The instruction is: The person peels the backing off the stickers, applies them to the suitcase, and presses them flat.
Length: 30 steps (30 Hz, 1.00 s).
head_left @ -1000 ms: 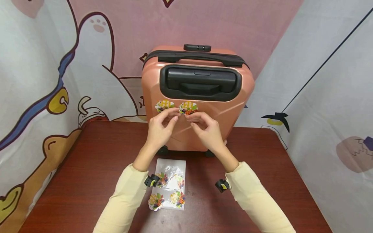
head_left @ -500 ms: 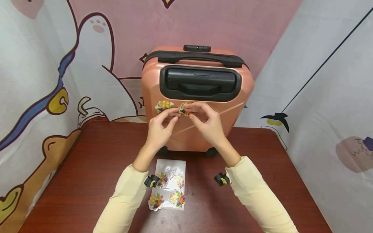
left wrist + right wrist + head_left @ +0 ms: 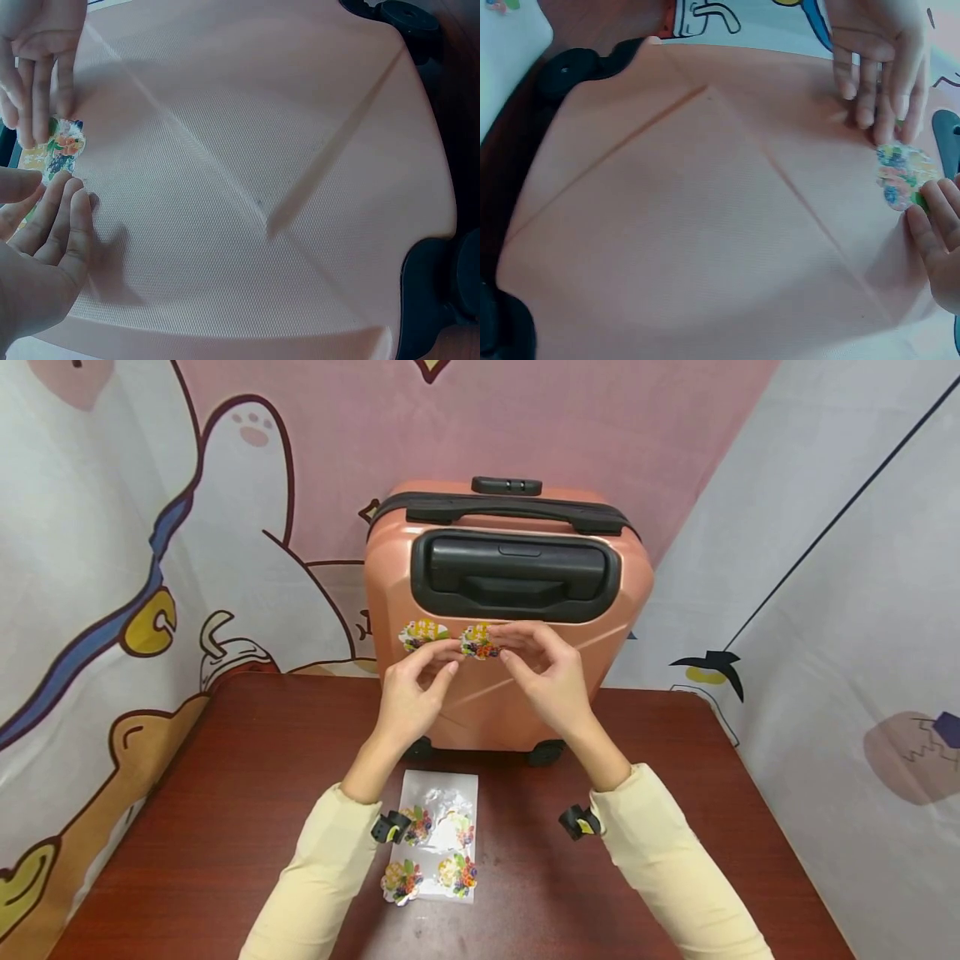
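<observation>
A fruit-print sticker point(image 3: 478, 642) lies on the front of an upright orange suitcase point(image 3: 480, 710), below its black handle recess. To its left, a similar sticker point(image 3: 424, 633) is on the case, its lower part behind my left fingers. My left hand point(image 3: 411, 689) touches the left edge of the right-hand sticker with extended fingers. At that sticker's right edge, my right hand point(image 3: 549, 681) rests its fingertips, thumb apart below. In the right wrist view the sticker point(image 3: 900, 176) looks flat on the shell between both hands' fingertips. Neither hand is curled round anything.
A white backing sheet point(image 3: 438, 789) with several fruit stickers lies on the brown table point(image 3: 262, 793) in front of the suitcase. One sticker point(image 3: 402, 881) overhangs the sheet's left edge. Behind the case hangs a cartoon-print cloth point(image 3: 600, 418).
My right hand has moved from the sticker's lower edge up across its face, then to its right edge, uncovering more of it. My left hand has stayed in place.
</observation>
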{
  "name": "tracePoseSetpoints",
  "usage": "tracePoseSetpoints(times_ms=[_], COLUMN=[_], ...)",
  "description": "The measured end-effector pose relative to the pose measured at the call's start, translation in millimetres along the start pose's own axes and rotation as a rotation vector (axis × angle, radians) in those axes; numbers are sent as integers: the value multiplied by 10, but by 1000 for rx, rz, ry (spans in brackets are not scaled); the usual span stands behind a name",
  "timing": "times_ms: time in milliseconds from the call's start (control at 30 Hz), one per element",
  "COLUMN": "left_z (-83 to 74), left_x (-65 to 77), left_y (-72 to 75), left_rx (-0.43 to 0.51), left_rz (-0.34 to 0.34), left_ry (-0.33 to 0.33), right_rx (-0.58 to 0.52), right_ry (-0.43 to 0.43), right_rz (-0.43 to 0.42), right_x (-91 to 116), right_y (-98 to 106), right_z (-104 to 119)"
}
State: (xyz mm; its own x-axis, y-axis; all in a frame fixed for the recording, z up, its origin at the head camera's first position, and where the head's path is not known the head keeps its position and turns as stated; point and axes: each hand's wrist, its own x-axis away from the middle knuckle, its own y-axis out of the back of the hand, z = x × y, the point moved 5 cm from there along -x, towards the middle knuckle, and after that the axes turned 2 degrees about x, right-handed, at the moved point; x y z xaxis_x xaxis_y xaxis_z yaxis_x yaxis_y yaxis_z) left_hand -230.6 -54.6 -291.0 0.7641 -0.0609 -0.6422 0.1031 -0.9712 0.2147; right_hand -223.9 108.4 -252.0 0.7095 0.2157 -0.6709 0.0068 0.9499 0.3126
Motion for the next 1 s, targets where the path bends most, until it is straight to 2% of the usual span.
tracePoseSetpoints(times_ms=[100,333,433,700,1000], left_z=[-1,-9,-10,-8,-7], left_x=[2,4,4,-4,-4], left_y=[1,2,2,0,4], left_rx=[1,3,3,8,9], left_rz=[0,5,4,2,9], left_ry=[4,6,2,-13,-16], right_rx=[-13,-10,2,-50,-48], right_ry=[3,-104,-100,-12,-100], right_rz=[-4,28,24,-50,-50], right_x=[4,108,106,11,122], right_y=[11,-47,-35,97,67], right_z=[-42,27,27,-38,-219])
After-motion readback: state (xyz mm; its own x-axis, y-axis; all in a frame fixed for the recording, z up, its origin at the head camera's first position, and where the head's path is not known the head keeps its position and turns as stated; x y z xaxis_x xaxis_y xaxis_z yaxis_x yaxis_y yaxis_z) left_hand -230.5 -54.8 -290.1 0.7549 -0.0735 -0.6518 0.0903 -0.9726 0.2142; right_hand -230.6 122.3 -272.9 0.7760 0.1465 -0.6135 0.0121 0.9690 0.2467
